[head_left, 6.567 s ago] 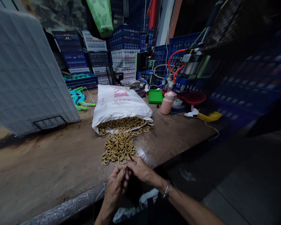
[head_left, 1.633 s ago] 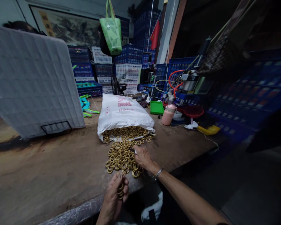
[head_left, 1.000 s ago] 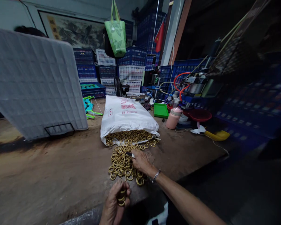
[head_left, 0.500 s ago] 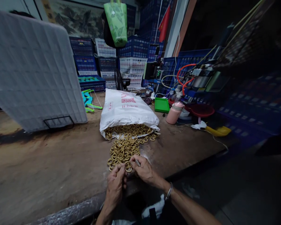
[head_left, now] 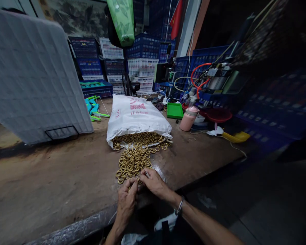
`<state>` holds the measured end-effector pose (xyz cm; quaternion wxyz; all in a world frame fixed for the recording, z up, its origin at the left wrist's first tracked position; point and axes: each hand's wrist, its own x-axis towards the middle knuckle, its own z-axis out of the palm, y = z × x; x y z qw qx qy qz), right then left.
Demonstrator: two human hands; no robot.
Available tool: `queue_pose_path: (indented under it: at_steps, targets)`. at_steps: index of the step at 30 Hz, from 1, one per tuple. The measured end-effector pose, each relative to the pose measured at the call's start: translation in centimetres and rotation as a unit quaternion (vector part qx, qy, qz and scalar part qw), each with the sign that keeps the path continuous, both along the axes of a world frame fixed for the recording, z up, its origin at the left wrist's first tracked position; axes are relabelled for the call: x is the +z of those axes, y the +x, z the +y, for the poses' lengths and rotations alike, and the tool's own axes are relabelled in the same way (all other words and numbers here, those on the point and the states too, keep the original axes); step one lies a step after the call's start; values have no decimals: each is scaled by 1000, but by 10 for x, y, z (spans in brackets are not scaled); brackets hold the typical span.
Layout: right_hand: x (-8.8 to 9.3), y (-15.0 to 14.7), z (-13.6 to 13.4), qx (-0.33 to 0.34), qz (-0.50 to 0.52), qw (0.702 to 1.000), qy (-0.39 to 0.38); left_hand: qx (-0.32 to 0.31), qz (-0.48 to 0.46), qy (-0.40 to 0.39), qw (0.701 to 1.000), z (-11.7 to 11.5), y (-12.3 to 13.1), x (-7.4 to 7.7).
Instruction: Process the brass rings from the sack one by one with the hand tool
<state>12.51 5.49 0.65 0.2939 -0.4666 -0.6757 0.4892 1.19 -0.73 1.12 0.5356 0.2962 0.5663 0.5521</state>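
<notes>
A white sack with red print lies on the brown table, its mouth toward me. Brass-coloured rings spill out of it in a heap. At the near end of the heap is my left hand, fingers pinched, with part of a ring showing at them. My right hand, a metal bracelet on its wrist, is closed on a thin metal tool that pokes out above the fingers. The fingertips of both hands are close together. Whether they touch cannot be told.
A grey padded panel stands at the left. Behind the sack are a green tray, a pink bottle and a red dish. Stacked crates fill the back. The table's front edge runs below my hands.
The view has shifted a little, so the scene sits slightly higher and further left. My hands stay at the heap's near end, their fingertips slightly closer together. A ring now shows at my left fingers.
</notes>
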Motion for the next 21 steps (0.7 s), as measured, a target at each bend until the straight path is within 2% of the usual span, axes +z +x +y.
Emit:
queue_pose_path:
  at_steps: [3, 10, 18, 21]
  targets:
    - [5, -1, 0, -2, -35, 999, 36, -34, -3, -20, 999, 0, 0, -3]
    - [19, 0, -8, 26, -88, 994, 57, -89, -135, -13, 987, -6, -1, -9]
    - [15, -3, -7, 40, -68, 994, 69, -70, -136, -8, 988, -10, 1, -5]
    - [12, -1, -5, 24, -84, 992, 89, -70, -142, -2, 987, -10, 1, -5]
